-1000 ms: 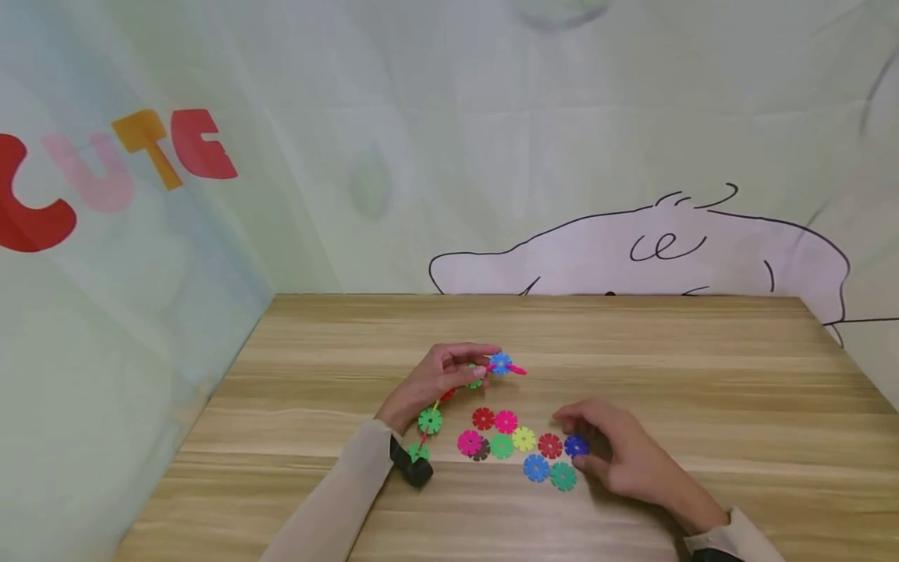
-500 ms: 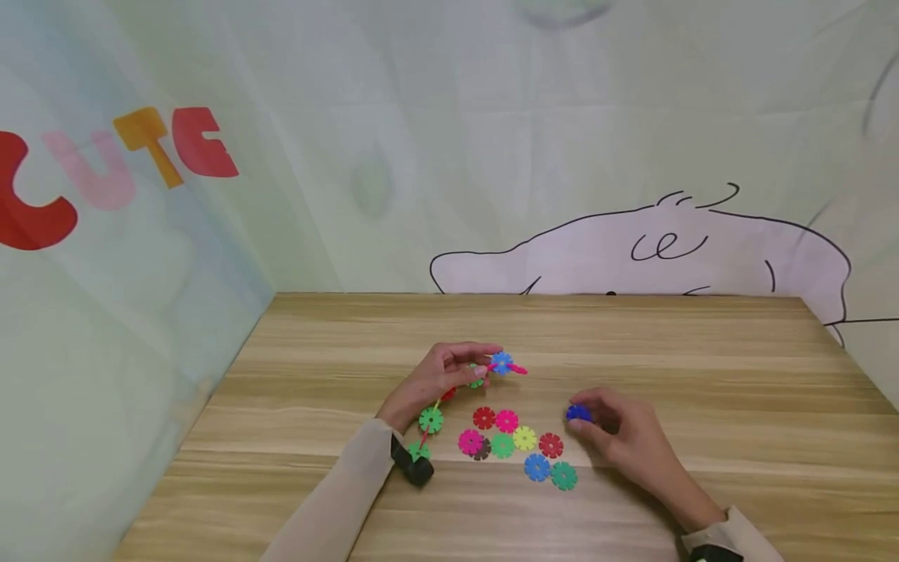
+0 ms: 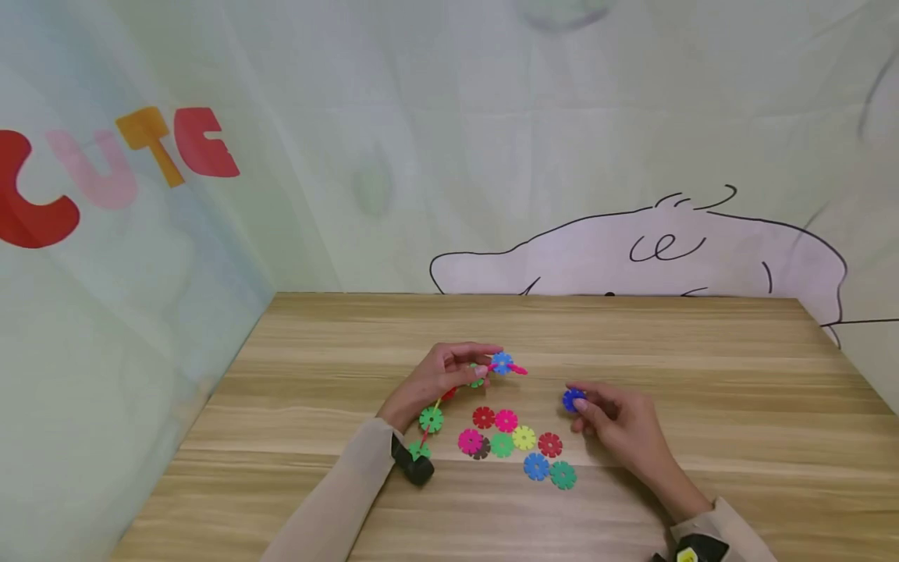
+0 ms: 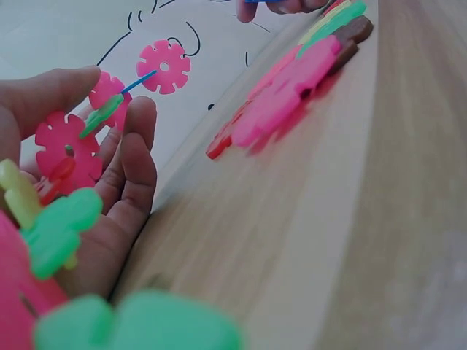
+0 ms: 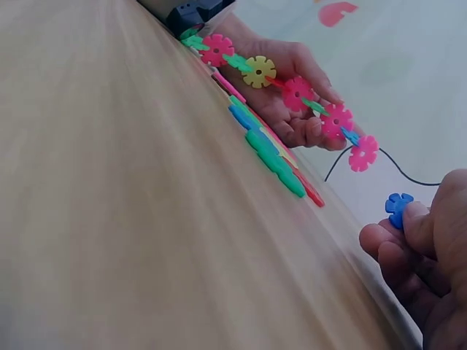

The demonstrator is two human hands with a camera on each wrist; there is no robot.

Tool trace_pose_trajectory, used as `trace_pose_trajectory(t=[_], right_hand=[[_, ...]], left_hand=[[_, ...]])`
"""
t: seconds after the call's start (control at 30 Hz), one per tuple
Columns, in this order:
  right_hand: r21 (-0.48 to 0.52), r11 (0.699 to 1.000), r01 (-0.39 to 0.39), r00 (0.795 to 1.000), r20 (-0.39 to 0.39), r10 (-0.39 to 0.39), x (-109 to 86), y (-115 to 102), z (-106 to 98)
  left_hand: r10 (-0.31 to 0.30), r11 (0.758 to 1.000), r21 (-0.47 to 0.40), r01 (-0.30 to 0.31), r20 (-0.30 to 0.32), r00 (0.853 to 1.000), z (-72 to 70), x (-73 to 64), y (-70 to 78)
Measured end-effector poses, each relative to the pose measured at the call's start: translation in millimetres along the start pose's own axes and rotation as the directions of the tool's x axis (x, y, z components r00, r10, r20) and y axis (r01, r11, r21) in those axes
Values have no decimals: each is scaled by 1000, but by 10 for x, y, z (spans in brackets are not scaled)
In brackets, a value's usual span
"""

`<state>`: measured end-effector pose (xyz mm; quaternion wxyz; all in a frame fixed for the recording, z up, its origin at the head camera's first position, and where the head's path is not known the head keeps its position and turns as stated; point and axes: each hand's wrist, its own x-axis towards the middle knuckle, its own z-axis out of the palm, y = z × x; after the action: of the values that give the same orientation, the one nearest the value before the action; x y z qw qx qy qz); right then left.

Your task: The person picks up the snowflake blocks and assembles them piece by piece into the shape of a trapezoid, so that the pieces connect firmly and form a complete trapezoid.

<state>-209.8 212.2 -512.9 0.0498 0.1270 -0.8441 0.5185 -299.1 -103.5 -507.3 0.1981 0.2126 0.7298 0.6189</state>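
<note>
A chain of notched plastic discs (image 5: 259,71) in pink, green, yellow, red and blue runs along my left hand (image 3: 438,375). Thumb and fingers of that hand pinch it near its far end, where a light-blue disc (image 3: 502,363) and a pink disc (image 4: 163,66) stick out past the fingertips. My right hand (image 3: 625,425) pinches a dark-blue disc (image 3: 572,400) by its edge between thumb and fingers, raised over the table to the right of the chain. In the right wrist view this blue disc (image 5: 398,208) stands just beyond the thumb tip.
Between the hands several loose discs lie flat on the wooden table (image 3: 316,492): red (image 3: 483,417), pink (image 3: 506,421), yellow (image 3: 524,438), green (image 3: 502,446), light blue (image 3: 537,467) and others. One pink disc (image 3: 470,442) overlaps a brown one (image 3: 482,449). A printed cloth backdrop (image 3: 393,156) rises behind the table.
My right hand has picked up the dark-blue disc from the right end of the loose discs and lifted it away toward the back. My left hand and the chain have stayed in place.
</note>
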Motion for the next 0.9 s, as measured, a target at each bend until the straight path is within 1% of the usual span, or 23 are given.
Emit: trace_pose_trajectory(t=[0.23, 0.37, 0.47, 0.63, 0.9], right_hand=[[78, 997, -29, 1000, -5, 30, 128, -41, 129], [102, 993, -53, 999, -7, 54, 205, -51, 185], [112, 993, -50, 999, -5, 50, 255, -49, 219], [149, 988, -38, 999, 32, 34, 316, -64, 253], [205, 974, -94, 993, 85, 78, 403, -107, 293]], left_hand=[[-8, 1000, -11, 8, 3, 1000, 3, -7, -3], [-12, 1000, -4, 12, 0, 1000, 10, -2, 0], [-15, 1000, -6, 15, -2, 1000, 12, 7, -4], [-7, 1000, -17, 7, 4, 1000, 9, 12, -14], [-16, 1000, -19, 16, 8, 1000, 1, -4, 17]])
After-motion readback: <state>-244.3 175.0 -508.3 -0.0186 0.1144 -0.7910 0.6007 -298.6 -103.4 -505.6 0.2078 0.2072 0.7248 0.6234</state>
